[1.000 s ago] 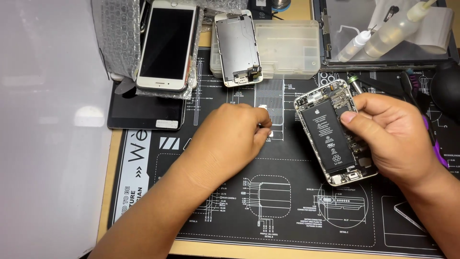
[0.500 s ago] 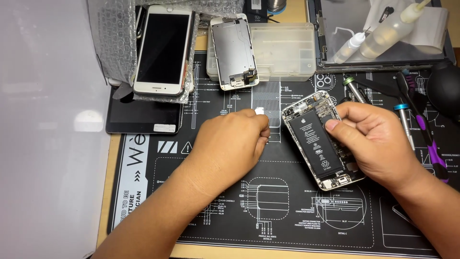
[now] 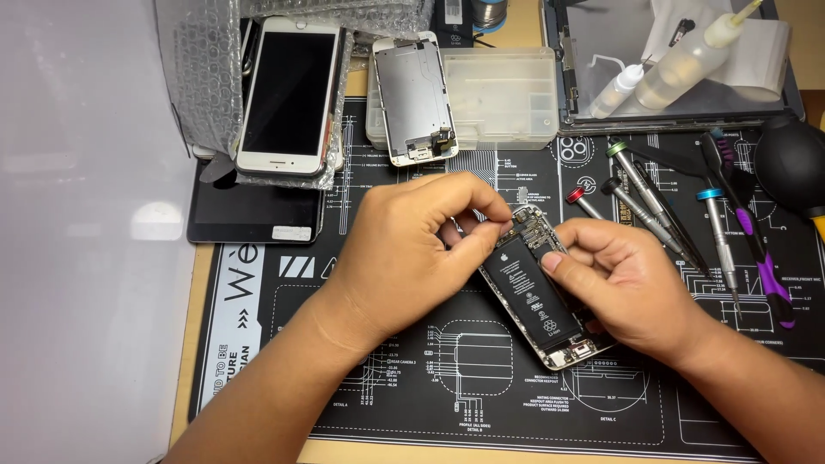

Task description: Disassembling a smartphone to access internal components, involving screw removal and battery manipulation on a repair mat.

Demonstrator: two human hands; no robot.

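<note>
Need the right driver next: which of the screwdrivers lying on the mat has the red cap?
The red-capped screwdriver is the leftmost one, lying closest to the opened phone and the right hand. The others carry green, dark and blue caps.

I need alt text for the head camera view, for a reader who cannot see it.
Two bare hands work on an opened phone on a black repair mat: the right hand steadies it, the left hand pinches at its top. Screwdrivers lie to the right.

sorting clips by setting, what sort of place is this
Most likely a phone repair bench: an opened phone with its battery exposed, a black repair mat with printed diagrams, and precision screwdrivers laid alongside.
</note>
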